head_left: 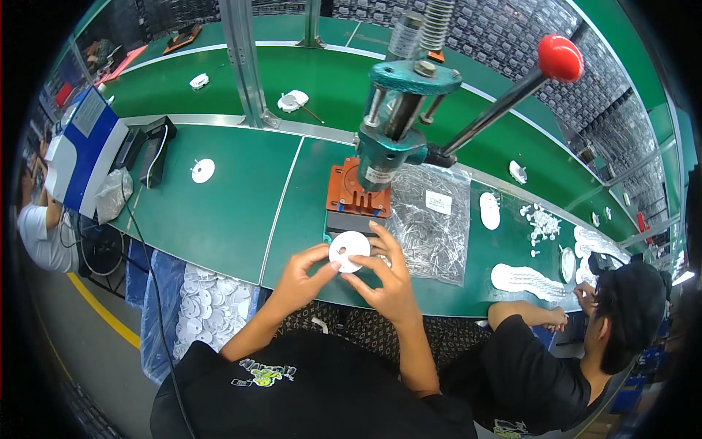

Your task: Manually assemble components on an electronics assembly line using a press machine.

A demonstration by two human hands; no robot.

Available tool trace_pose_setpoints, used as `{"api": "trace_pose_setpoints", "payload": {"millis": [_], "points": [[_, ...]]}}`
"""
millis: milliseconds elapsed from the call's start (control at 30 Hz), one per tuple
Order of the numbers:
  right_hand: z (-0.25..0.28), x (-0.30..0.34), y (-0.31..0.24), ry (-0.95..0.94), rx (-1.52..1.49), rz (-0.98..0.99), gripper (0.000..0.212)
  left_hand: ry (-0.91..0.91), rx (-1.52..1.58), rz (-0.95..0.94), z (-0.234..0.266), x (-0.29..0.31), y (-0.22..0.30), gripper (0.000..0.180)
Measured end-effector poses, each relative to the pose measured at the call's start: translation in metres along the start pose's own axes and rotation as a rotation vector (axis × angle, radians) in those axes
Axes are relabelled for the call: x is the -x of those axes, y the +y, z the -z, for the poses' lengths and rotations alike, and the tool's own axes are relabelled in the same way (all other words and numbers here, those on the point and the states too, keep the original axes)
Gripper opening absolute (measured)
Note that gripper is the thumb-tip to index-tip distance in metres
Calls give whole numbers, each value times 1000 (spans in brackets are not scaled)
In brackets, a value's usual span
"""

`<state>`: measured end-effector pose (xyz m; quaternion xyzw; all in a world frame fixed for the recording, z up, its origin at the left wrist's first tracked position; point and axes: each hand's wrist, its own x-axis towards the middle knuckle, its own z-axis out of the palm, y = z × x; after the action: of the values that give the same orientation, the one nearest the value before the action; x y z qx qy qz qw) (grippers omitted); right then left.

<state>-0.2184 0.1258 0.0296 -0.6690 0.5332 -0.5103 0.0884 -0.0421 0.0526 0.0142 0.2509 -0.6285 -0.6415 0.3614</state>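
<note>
A round white plastic disc [355, 243] with a few holes is held up in front of me, just on my side of a hand lever press. Its left lower edge is pinched between the thumb and fingers of my left hand [298, 284]. From the right, my right hand [389, 285] grips the same disc, its fingertips on the lower edge and behind it. Beyond my hands stands the green press [391, 139], its ram above an orange fixture [342, 192] on a dark block [355, 223]. The press lever ends in a red ball knob [560, 58].
A clear bag of thin metal parts [431, 241] lies right of the press. Farther right are small white parts [542, 224], a row of stacked discs [523, 279] and a co-worker [541, 366]. A bin of white discs [208, 304] stands below the bench's left side.
</note>
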Motion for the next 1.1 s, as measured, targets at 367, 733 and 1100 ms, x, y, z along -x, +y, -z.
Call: {"api": "trace_pose_setpoints", "payload": {"millis": [367, 733, 1100], "points": [[109, -8, 58, 669, 672, -163, 47, 290, -776, -342, 71, -35, 23, 27], [160, 22, 165, 618, 794, -878, 41, 518, -1401, -130, 299, -83, -69, 38], [151, 21, 174, 592, 914, -732, 41, 508, -1298, -203, 285, -71, -57, 37]]}}
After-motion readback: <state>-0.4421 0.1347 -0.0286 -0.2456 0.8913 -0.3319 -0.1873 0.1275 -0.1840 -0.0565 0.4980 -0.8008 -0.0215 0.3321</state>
